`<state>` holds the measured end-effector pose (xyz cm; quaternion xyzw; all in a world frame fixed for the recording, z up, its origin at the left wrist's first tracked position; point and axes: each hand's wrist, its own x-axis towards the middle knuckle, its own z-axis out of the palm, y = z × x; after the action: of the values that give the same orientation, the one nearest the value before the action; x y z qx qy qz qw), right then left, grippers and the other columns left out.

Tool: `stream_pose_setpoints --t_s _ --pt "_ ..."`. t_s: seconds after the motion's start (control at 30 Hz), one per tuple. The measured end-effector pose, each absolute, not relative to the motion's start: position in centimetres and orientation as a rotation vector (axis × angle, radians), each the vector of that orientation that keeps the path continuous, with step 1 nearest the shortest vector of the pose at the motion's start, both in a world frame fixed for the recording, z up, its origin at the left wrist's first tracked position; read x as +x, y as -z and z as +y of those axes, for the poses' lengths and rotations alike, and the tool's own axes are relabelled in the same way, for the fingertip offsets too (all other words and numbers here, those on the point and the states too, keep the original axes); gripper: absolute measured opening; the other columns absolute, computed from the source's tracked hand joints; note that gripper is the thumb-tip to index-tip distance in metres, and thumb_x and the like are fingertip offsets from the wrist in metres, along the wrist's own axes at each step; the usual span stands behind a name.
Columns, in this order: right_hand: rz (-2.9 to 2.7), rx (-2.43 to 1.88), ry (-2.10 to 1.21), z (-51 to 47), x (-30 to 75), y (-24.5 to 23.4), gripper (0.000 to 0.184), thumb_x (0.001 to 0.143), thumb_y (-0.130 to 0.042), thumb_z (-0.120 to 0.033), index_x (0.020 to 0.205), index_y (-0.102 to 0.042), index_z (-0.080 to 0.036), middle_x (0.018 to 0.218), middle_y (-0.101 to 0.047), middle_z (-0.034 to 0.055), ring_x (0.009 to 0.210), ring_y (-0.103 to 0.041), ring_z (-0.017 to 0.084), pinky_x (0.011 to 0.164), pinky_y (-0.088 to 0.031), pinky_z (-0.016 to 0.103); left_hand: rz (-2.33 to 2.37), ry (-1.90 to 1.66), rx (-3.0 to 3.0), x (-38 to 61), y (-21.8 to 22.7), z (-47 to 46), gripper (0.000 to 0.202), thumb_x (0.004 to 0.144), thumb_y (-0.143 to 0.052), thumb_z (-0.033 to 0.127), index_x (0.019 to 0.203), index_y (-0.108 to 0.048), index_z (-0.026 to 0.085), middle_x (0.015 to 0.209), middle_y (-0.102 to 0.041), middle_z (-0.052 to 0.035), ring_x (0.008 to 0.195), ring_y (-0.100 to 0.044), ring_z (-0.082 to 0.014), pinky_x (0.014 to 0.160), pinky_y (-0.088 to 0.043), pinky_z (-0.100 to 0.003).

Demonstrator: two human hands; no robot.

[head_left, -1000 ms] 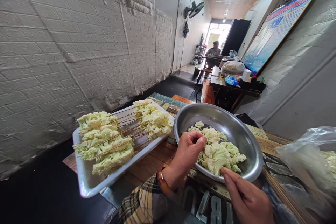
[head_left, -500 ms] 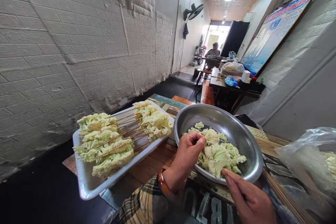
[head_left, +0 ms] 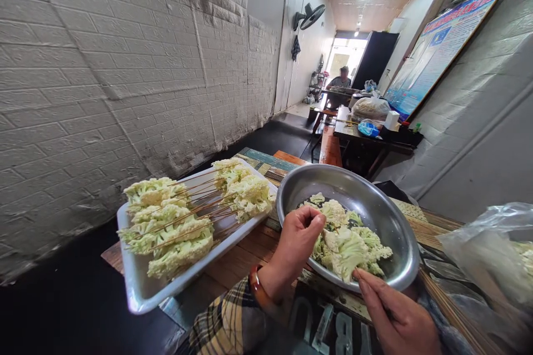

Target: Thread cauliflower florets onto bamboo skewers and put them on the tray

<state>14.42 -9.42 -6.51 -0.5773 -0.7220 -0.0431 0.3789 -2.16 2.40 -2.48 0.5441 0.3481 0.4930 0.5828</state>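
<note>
A round steel basin (head_left: 397, 233) holds cut cauliflower florets (head_left: 333, 213). Above its near left side, my left hand (head_left: 297, 241) has thumb and forefinger closed in a pinch; what lies between them is too small to make out. At the basin's near rim, my right hand (head_left: 395, 310) pinches the stem end of a pale cauliflower floret (head_left: 347, 252), which hangs over the other pieces. To the left, a white tray (head_left: 139, 288) carries skewered cauliflower (head_left: 179, 247) in two groups, the thin sticks (head_left: 208, 202) lying across the middle.
A clear plastic bag (head_left: 487, 249) with cauliflower inside lies at the right. Beside it, a bundle of thin sticks (head_left: 453, 310) rests on the wooden table (head_left: 237, 260). Farther back are a red bench (head_left: 328, 147), another table with bags, and a seated person (head_left: 342, 79).
Both hands keep nearly the same pose, and the florets stay in place. The whole view has shifted very slightly.
</note>
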Motion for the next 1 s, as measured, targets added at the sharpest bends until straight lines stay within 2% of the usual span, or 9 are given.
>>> stream_pose_setpoints --t_s 0.43,0.7,1.0 --pt "-1.819 -1.493 0.081 -9.7 14.6 6.6 0.026 0.092 -0.054 -0.030 0.097 -0.078 -0.023 0.092 -0.079 0.0031 0.078 -0.077 0.019 0.072 -0.062 0.022 0.826 -1.140 1.592 -2.7 2.3 2.5 0.020 0.080 -0.050 0.025 0.062 -0.051 0.017 0.065 -0.047 0.0008 0.066 -0.042 -0.0124 0.061 -0.032 -0.024" --pt "-1.743 -1.497 -0.004 -9.8 14.8 6.2 0.023 0.091 -0.056 -0.035 0.092 -0.078 -0.027 0.087 -0.080 -0.0005 0.074 -0.077 0.019 0.072 -0.063 0.022 0.767 -1.010 1.668 -3.2 2.0 3.0 0.019 0.079 -0.046 0.023 0.060 -0.044 0.018 0.063 -0.041 0.0020 0.062 -0.037 -0.0117 0.057 -0.029 -0.024" --pt "-1.756 -1.519 -0.039 -10.0 14.9 6.1 0.026 0.092 -0.055 -0.037 0.092 -0.078 -0.026 0.090 -0.080 0.0005 0.078 -0.077 0.020 0.074 -0.063 0.025 0.706 -0.926 1.667 -3.6 1.6 3.0 0.021 0.076 -0.045 0.025 0.057 -0.039 0.019 0.061 -0.035 0.0028 0.059 -0.031 -0.0106 0.053 -0.025 -0.024"
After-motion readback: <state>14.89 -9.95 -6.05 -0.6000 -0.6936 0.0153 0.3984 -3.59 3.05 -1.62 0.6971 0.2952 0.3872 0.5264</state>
